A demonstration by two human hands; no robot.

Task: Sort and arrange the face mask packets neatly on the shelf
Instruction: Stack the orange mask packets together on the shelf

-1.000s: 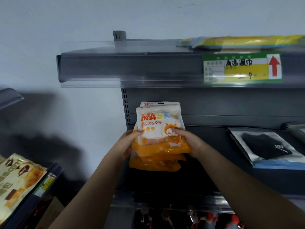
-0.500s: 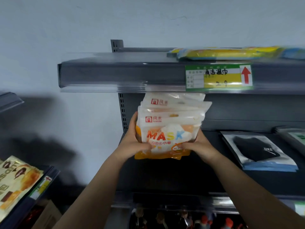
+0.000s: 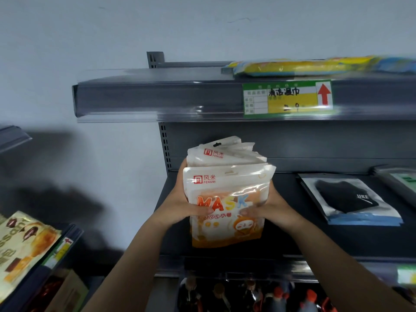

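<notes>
A bundle of white-and-orange mask packets (image 3: 227, 194) is held upright above the front of the dark shelf (image 3: 281, 233), near its left end. The left hand (image 3: 180, 206) grips its left edge and the right hand (image 3: 267, 206) its right, thumbs curled over the front packet. To the right, a stack of black-mask packets (image 3: 349, 199) lies flat on the same shelf, well apart.

Stack of mask packets (image 3: 227, 194) between both hands, above shelf (image 3: 292, 239); bagged mask (image 3: 346, 197) to its right.
</notes>
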